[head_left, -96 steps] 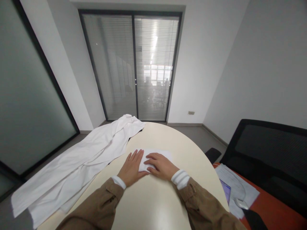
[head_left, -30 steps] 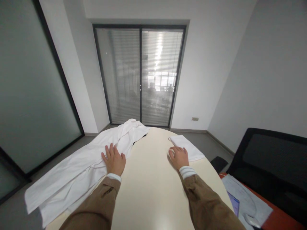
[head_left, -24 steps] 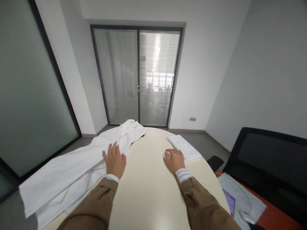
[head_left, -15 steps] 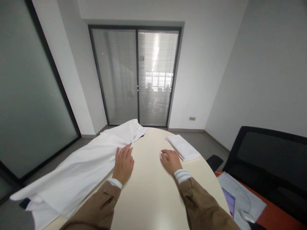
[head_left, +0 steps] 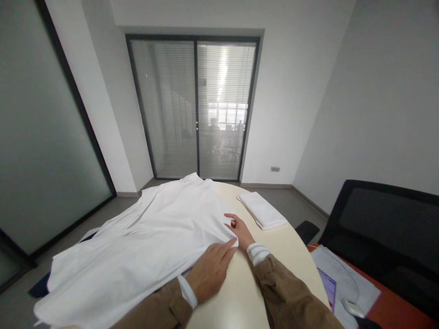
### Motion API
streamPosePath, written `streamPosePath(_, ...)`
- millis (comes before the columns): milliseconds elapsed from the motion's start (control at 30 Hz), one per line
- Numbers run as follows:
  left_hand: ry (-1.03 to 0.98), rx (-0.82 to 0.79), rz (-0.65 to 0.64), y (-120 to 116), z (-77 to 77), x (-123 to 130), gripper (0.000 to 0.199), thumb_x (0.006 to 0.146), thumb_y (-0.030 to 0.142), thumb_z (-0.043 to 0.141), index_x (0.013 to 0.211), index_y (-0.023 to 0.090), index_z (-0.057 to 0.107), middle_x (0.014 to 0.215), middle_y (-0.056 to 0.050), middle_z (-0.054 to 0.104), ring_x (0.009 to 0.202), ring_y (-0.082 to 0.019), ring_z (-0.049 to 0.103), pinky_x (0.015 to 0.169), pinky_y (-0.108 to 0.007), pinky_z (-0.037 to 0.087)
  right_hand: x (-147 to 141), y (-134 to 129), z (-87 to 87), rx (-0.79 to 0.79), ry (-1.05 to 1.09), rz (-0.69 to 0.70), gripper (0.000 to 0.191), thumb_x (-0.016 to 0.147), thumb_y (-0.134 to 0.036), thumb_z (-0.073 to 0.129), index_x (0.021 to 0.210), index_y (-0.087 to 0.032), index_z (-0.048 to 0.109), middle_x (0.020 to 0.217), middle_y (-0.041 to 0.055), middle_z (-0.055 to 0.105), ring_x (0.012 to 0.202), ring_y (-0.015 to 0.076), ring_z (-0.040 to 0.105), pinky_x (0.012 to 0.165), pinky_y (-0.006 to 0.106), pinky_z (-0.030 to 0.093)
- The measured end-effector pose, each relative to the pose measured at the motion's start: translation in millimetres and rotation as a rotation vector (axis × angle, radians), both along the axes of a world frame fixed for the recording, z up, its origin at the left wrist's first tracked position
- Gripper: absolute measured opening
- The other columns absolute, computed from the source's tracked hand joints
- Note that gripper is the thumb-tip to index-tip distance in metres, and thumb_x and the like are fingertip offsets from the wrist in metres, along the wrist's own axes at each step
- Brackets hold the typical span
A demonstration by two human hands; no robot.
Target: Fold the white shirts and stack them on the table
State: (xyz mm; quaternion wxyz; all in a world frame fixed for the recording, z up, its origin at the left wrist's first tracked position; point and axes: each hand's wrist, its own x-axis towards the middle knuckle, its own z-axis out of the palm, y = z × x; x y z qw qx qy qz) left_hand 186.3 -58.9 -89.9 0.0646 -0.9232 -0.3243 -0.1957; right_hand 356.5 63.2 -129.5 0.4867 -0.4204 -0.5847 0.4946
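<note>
A large white cloth lies spread with soft creases over the left and middle of the pale round table. My left hand is at its right-hand corner, fingers together and closed on the edge; the thumb is hidden. Just beyond that corner is my right hand, its thumb and forefinger apart beside the cloth edge. Its other fingers are partly hidden. To the far right of the table rests a folded white cloth, touched by neither hand.
A black mesh chair with an orange seat stands at the right. On it are papers, a phone and a white mouse-like object. Sliding glass doors with blinds are behind the table.
My left hand has moved right and nearer, and the large cloth's edge has come with it, covering more of the table. My right hand has shifted slightly; its thumb and forefinger have parted.
</note>
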Motion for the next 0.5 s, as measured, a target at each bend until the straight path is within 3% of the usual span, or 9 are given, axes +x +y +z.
streamPosePath(67, -0.041, 0.022, 0.081, 1.7, -1.5, -2.2, 0.059, 0.086, 0.011, 0.049, 0.144, 0.016, 0.039, 0.158, -0.011, 0.032, 0.135, -0.028, 0.042, 0.112, -0.049, 0.036, -0.6, 1.3, 1.0, 0.029, 0.029, -0.042, 0.045, 0.066, -0.035, 0.069, 0.107, -0.020, 0.057, 0.070, -0.0036, 0.060, 0.064, 0.0159, 0.056, 0.062, 0.028, 0.044)
streamPosePath(167, -0.178, 0.097, 0.253, 6.5, -7.4, -6.6, 0.061, 0.085, 0.025, 0.060, 0.142, 0.019, 0.040, 0.162, -0.014, 0.018, 0.147, -0.036, 0.019, 0.113, -0.059, 0.028, -2.1, -3.7, 9.6, 0.064, 0.031, -0.048, 0.038, 0.067, -0.028, 0.061, 0.104, -0.020, 0.057, 0.079, -0.0002, 0.065, 0.070, 0.0174, 0.058, 0.064, 0.029, 0.044)
streamPosePath(267, -0.295, 0.123, 0.415, 14.0, -18.2, -10.3, 0.072, 0.083, 0.039, 0.065, 0.145, 0.018, 0.036, 0.163, -0.019, 0.009, 0.149, -0.040, 0.008, 0.111, -0.062, 0.026, -4.9, -15.6, 23.7, 0.203, -0.038, -0.028, 0.032, 0.066, -0.021, 0.054, 0.097, -0.020, 0.060, 0.090, 0.0023, 0.066, 0.084, 0.0197, 0.059, 0.077, 0.032, 0.045)
streamPosePath(400, -0.380, 0.042, 0.526, 25.7, -29.9, -13.9, 0.075, 0.088, 0.039, 0.059, 0.150, 0.014, 0.025, 0.159, -0.025, 0.018, 0.146, -0.037, 0.024, 0.107, -0.056, 0.034, -15.6, -35.9, 37.9, 0.353, -0.074, 0.067, 0.022, 0.065, -0.019, 0.052, 0.084, -0.018, 0.063, 0.083, 0.0018, 0.062, 0.086, 0.0198, 0.055, 0.083, 0.032, 0.043)
streamPosePath(500, -0.430, -0.054, 0.524, 31.4, -30.0, -16.0, 0.071, 0.091, 0.027, 0.052, 0.152, 0.012, 0.019, 0.141, -0.023, 0.051, 0.132, -0.031, 0.048, 0.107, -0.054, 0.033, -26.6, -48.5, 39.6, 0.278, 0.004, 0.202, 0.018, 0.075, -0.027, 0.056, 0.090, -0.019, 0.062, 0.079, 0.0011, 0.059, 0.074, 0.0173, 0.055, 0.070, 0.029, 0.045)
